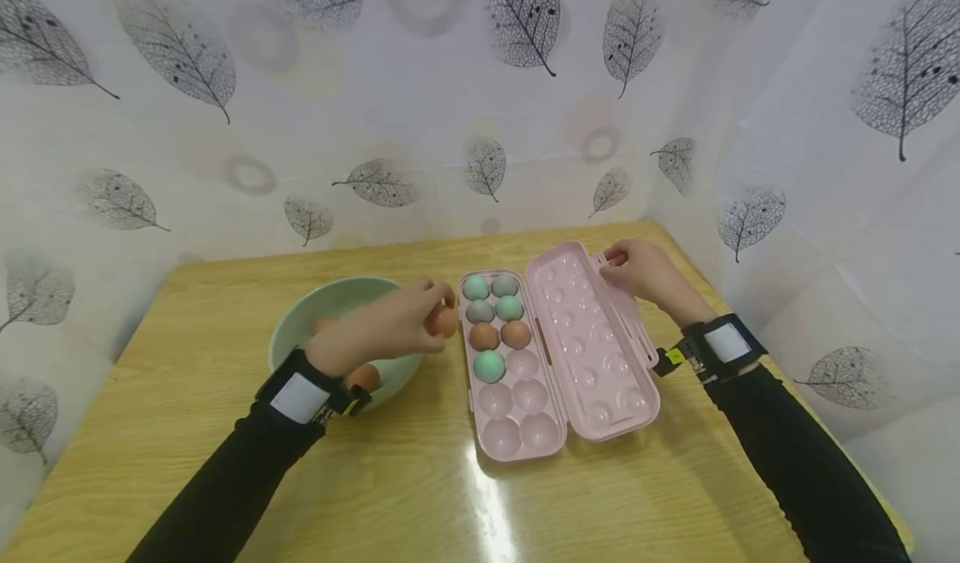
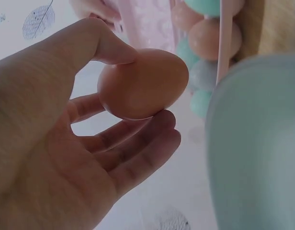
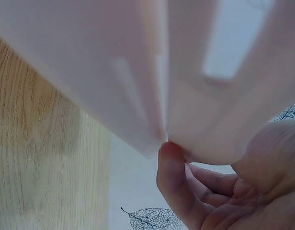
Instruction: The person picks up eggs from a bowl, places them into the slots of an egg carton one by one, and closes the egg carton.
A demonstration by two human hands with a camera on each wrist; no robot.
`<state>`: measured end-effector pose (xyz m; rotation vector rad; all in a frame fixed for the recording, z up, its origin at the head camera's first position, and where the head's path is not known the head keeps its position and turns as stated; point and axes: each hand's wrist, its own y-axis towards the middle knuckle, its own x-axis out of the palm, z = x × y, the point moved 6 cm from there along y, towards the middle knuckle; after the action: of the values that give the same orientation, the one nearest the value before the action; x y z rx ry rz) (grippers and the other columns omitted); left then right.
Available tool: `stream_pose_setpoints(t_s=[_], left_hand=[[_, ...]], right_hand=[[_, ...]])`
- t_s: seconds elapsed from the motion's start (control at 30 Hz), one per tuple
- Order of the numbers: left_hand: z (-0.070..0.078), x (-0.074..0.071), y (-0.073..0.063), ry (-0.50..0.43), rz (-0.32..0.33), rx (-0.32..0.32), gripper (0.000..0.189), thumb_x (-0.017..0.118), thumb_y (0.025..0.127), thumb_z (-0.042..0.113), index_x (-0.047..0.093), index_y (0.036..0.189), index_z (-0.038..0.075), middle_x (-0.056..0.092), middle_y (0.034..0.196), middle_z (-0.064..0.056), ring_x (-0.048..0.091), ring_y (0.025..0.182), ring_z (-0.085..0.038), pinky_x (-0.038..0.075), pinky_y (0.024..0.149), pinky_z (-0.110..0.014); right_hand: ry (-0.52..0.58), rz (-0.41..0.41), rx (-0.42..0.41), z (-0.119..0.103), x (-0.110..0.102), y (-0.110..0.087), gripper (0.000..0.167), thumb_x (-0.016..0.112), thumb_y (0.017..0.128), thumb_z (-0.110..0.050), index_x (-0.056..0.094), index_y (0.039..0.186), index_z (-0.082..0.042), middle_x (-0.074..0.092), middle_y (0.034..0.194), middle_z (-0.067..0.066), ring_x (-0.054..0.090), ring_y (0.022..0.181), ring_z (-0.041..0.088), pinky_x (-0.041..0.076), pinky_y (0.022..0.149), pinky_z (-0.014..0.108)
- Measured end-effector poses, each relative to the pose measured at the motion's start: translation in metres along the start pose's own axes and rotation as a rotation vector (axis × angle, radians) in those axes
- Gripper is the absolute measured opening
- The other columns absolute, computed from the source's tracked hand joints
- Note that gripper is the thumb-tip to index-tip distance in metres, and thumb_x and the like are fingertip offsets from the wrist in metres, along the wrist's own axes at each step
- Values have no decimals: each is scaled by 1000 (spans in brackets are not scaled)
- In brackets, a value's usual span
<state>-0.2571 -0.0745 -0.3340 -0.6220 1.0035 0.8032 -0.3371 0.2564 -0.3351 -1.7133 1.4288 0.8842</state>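
My left hand pinches a brown egg between thumb and fingertips, off the table between the green bowl and the pink egg box. The box lies open, its lid folded out to the right. Green, grey-green and brown eggs sit in its far cups, and the cups at the near end hold none. My right hand holds the outer flap of the lid near its far end, thumb and fingers at the flap's edge. More brown eggs lie in the bowl, partly hidden by my left arm.
A wooden table carries everything. Behind it and to the right hangs a pale cloth printed with leaves, close to the table's far edge. The bowl's rim rises beside my left hand.
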Motion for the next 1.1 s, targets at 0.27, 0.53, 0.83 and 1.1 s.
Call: stream_pose_setpoints(t_s=[0.27,0.53,0.83,1.1], left_hand=[[23,14,14,-11,12,113,46,78,81,23,58,121,10,55,109,-10,57,88,-19,50,72,-28],[44,28,29,44,-6,194,43,74,84,22,59,122,10,53,107,-9,55,82,-17,46,65,-24],[50,37,33,7,-6,222,43,76,82,22,60,120,11,51,112,-9,53,81,-16,45,66,-25],[57,56,40,77,13,230,45,73,90,31,60,130,16,56,121,-8,59,84,-13,51,63,-21]], right_hand=[[-5,3,4,2,-1,1,46,59,97,-22,58,132,7,65,123,27,63,108,37,55,91,45],[-9,5,17,-1,-2,-2,45,59,97,-23,58,132,6,64,123,27,63,109,37,55,91,46],[-2,-11,28,-2,3,0,45,58,97,-21,57,133,7,63,126,28,62,112,38,55,95,48],[-2,-22,38,-3,1,-2,46,58,98,-22,56,134,7,62,127,27,61,114,39,54,96,49]])
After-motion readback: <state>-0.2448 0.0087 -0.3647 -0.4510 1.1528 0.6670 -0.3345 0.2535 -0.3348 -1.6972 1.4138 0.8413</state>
